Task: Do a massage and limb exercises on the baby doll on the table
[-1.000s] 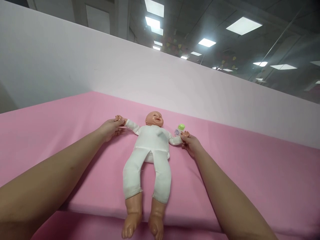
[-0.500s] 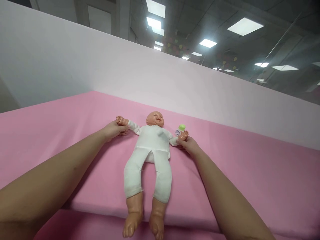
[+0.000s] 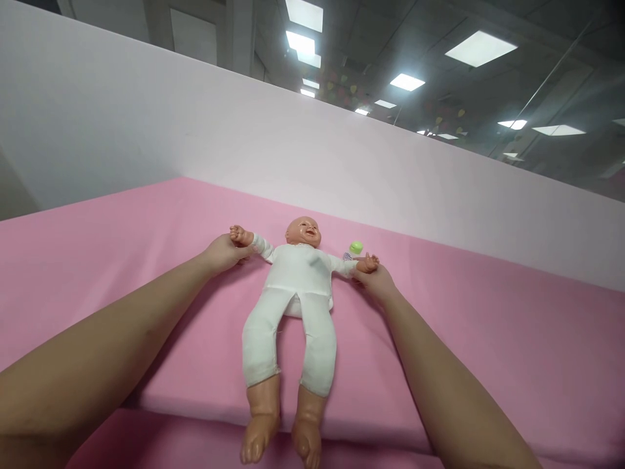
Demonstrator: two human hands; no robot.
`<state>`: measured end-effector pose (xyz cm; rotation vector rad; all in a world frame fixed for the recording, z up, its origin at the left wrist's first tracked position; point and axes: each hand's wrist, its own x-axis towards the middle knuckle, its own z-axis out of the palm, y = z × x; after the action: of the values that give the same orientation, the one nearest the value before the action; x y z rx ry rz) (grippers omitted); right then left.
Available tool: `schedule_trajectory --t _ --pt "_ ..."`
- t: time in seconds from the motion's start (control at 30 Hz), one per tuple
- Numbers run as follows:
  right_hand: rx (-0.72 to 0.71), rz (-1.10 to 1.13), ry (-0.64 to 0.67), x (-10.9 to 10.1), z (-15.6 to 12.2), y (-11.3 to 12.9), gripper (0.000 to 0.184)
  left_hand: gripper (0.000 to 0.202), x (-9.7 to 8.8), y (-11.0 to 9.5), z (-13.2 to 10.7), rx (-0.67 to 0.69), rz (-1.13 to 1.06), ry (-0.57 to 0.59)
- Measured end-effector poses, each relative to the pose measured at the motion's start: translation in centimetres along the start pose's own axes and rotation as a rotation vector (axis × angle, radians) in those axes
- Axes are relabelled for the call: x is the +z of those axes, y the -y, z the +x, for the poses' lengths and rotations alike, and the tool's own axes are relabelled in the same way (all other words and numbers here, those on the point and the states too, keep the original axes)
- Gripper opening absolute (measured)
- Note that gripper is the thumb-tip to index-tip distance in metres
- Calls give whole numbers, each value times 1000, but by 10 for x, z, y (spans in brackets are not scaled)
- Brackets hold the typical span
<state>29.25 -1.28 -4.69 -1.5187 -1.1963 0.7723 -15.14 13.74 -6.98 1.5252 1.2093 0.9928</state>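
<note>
Pink fabric covers the padded surface (image 3: 488, 339), which runs back to a pale partition wall (image 3: 195, 130); above the wall, ceiling light panels (image 3: 481, 49) glow against a dark ceiling.

A baby doll (image 3: 297, 286) lies face up on the pink surface, head toward the wall and arms spread out to either side. It wears a white one-piece suit, and its bare plastic feet reach the front edge of the padding, where the surface steps down.

The person's left hand (image 3: 223, 253) is at the doll's arm on that side, fingers curled around the wrist just below the doll's small raised fist. The grip looks closed on the sleeve end, though the fingertips are hidden under the arm.

The right hand (image 3: 375, 280) is at the doll's other arm, with thumb and fingers pinched together on the wrist just beneath the doll's open hand. Both of the person's forearms stretch out bare from the bottom corners of the view.

Just behind the doll's arm on the right-hand side stands a small baby bottle with a green cap (image 3: 355, 248), partly hidden by the doll's sleeve. It is very near the right hand; whether they touch cannot be told.
</note>
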Motion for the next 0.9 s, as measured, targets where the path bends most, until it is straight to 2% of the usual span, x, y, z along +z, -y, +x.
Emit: schedule_trajectory --t 0.1,0.23,0.33,0.43,0.5,0.6,0.73,0.9 --pt "-55 -47 -169 4 -3 9 59 52 1 -5 -2 63 77 -78" --pt "-259 -126 -215 19 -13 20 59 36 18 -27 -23 228 144 -123" --pt "-353 -205 -144 31 -21 25 64 24 38 -44 -44 378 176 -94" --pt "-530 -360 30 42 -28 28 60 35 54 -53 -56 518 275 73" --pt "-633 -471 137 49 -32 31 58 47 58 -52 -58 577 372 171" --pt "-694 -635 232 56 -35 33 62 58 58 -44 -53 618 482 233" --pt "-691 -753 267 61 -34 33 65 67 53 -30 -43 653 554 220" --pt "-629 -665 227 60 -30 24 64 61 52 -19 -34 621 512 157"
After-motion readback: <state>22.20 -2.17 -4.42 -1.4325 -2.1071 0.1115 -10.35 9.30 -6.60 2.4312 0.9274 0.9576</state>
